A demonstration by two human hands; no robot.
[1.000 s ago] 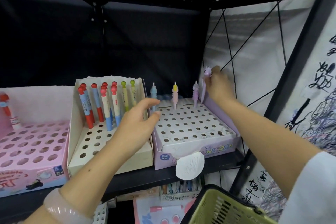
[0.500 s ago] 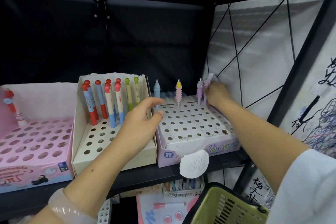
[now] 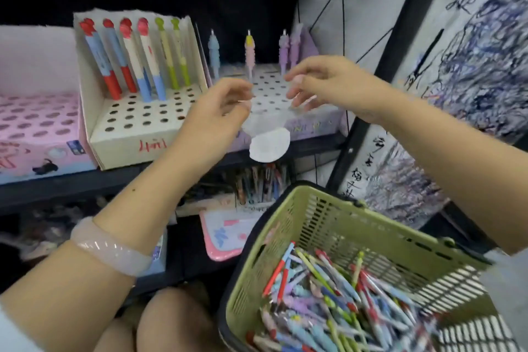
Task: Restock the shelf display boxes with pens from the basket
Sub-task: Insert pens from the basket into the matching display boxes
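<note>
A green basket (image 3: pixel 311 203) at lower right holds several mixed pens (image 3: pixel 328 297). On the shelf, a cream display box (image 3: pixel 134 137) carries red, blue and green pens (image 3: pixel 143 57) in its back rows. The purple display box (image 3: pixel 317 126) to its right has a blue pen (image 3: pixel 213 51), a yellow-pink pen (image 3: pixel 249 51) and two purple pens (image 3: pixel 289 50) standing in the back row. My left hand (image 3: pixel 220 108) and my right hand (image 3: pixel 325 81) hover in front of the purple box, fingers apart, with no pen in either.
A pink display box (image 3: pixel 37 123) with mostly empty holes sits at the far left of the shelf. A white round tag (image 3: pixel 268 146) hangs from the purple box's front. The lower shelf holds more pens (image 3: pixel 263 183). A black shelf post (image 3: pixel 380 77) stands at the right.
My right hand let go of the purple pen at the back of the purple box and drew back toward me. The view tilted down, and the basket's contents now show.
</note>
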